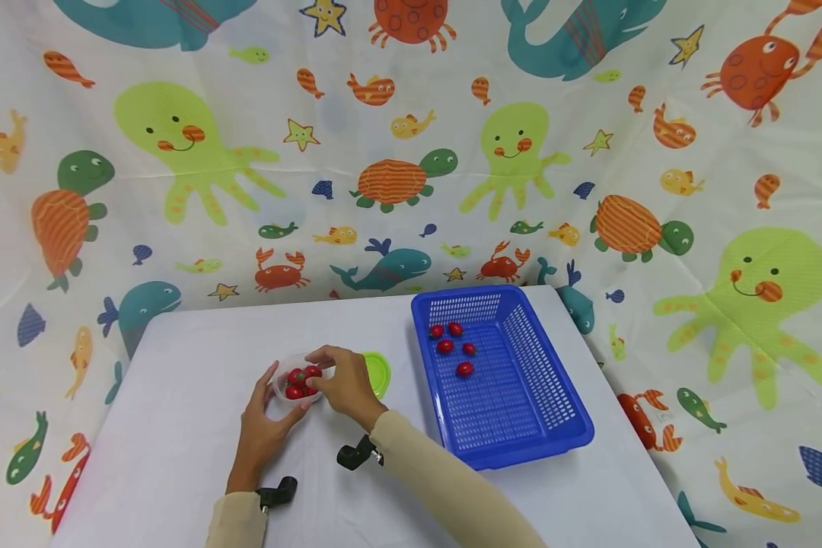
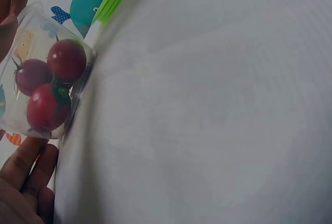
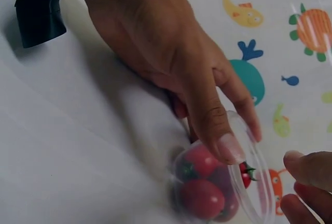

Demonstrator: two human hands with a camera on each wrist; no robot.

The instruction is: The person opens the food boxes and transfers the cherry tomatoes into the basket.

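My left hand holds a small clear plastic tub, thumb and fingers spread round its sides. Inside it are several cherry tomatoes, red with green stems. Over the tub's mouth is my right hand, its thumb and fingers close above the tomatoes. In the right wrist view, the right fingertips are apart from each other just outside the rim, with nothing between them. One tomato lies near the tub's opening there. A bright green round lid lies beside the right hand, partly hidden by it.
A blue perforated plastic basket stands on the right of the white-covered table. Several cherry tomatoes lie in its far left part. A curtain printed with sea animals hangs behind the table.
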